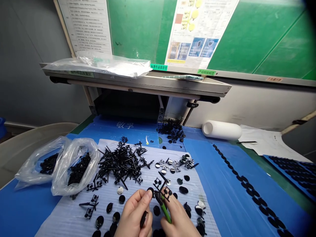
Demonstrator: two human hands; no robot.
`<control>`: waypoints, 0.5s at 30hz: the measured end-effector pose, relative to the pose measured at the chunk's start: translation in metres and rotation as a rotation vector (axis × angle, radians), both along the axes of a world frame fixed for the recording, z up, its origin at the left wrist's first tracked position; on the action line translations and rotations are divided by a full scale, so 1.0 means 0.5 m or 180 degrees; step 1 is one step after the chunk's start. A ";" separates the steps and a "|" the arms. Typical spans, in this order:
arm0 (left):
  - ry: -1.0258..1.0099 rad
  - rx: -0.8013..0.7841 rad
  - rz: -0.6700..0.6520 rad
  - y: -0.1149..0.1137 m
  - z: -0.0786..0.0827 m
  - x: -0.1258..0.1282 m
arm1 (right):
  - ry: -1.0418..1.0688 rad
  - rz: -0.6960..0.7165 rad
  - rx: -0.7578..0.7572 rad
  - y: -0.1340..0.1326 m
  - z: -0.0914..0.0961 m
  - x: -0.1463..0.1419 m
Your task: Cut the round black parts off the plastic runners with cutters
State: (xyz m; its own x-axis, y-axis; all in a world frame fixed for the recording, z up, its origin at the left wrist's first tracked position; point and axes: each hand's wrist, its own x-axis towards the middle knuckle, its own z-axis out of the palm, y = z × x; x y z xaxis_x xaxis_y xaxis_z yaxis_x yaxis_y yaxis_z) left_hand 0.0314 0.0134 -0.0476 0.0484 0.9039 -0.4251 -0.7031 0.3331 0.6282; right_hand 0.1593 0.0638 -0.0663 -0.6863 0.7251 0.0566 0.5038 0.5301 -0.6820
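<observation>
My left hand pinches a glossy black disc between thumb and fingertip. A second dark round piece shows between its lower fingers. In my right hand are green-handled cutting nippers, their dark jaws close beside the pinched disc. A black plastic sprue with small parts sits at the right fingers, by the nipper jaws; what holds it I cannot tell. Loose black discs lie around both hands on a white foam sheet.
A heap of black sprues lies ahead, with a smaller pile behind. Two clear bags of black parts stand left. Rows of black discs run along the right, near a white roll. A shelf overhangs the back.
</observation>
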 end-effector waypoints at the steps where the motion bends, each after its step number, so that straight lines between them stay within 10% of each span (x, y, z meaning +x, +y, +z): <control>1: -0.0020 -0.0003 -0.0012 0.000 -0.002 -0.002 | -0.0010 0.0015 -0.0020 0.001 0.001 0.000; 15: -0.0229 -0.0111 0.0188 0.002 -0.014 -0.005 | -0.0222 0.0223 -0.0262 0.004 -0.001 -0.008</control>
State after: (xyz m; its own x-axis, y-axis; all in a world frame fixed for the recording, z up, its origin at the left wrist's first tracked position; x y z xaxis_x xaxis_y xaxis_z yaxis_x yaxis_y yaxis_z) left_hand 0.0290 0.0143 -0.0547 0.0268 0.8907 -0.4538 -0.7650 0.3105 0.5642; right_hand 0.1553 0.0658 -0.0666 -0.7356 0.6755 -0.0506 0.5151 0.5094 -0.6893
